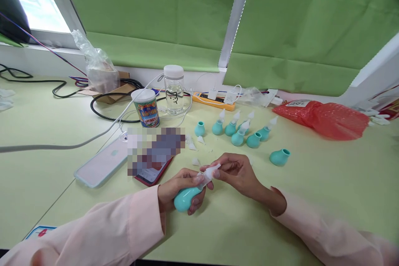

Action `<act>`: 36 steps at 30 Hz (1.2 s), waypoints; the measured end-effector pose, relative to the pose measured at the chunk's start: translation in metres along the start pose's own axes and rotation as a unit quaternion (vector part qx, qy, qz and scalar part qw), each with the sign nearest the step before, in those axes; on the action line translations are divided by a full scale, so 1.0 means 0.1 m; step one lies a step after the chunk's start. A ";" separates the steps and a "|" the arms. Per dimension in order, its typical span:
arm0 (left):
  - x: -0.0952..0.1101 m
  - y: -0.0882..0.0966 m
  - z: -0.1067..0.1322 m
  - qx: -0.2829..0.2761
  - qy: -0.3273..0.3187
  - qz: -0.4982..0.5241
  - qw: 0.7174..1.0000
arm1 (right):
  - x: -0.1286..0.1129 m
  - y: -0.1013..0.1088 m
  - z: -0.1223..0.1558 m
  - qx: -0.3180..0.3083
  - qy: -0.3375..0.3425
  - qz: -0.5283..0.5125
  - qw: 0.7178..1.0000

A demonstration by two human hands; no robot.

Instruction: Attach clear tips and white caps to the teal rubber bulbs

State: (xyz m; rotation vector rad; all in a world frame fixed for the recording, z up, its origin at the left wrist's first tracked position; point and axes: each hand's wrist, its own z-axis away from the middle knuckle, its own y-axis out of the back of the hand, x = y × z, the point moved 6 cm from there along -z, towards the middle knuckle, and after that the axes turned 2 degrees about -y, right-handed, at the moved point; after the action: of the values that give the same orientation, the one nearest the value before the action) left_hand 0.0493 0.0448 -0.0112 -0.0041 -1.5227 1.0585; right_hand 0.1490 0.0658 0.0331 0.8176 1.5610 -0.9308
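My left hand (179,183) is wrapped round a teal bulb nasal aspirator (184,200), tilted with its translucent nozzle (206,178) pointing up and to the right. My right hand (237,170) pinches that nozzle near its tip with thumb and fingers. Just beyond the hands lie small white pieces (195,161). Farther back stands a group of aspirators, several fitted with nozzles, such as one teal bulb (217,127). A bulb without a nozzle (200,129) stands at the group's left, and another open-necked bulb (279,157) lies tilted to the right.
Left of the hands lie a phone in a pale case (102,161) and a red-edged phone (152,178), partly pixelated. Behind them are a noodle cup (149,110), a water jar (173,91) and a power strip (199,99). A red plastic bag (327,118) sits back right. A grey cable (62,148) crosses the left.
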 end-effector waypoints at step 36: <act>0.07 -0.04 0.02 0.087 -0.041 -0.158 0.983 | 0.04 0.11 -0.05 -0.045 -0.149 0.108 0.982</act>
State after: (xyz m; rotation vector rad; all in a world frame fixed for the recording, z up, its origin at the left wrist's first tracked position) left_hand 0.0478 0.0446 -0.0029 0.3941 -1.4409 0.9393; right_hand 0.1559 0.0749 0.0283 0.7290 1.2191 -0.7783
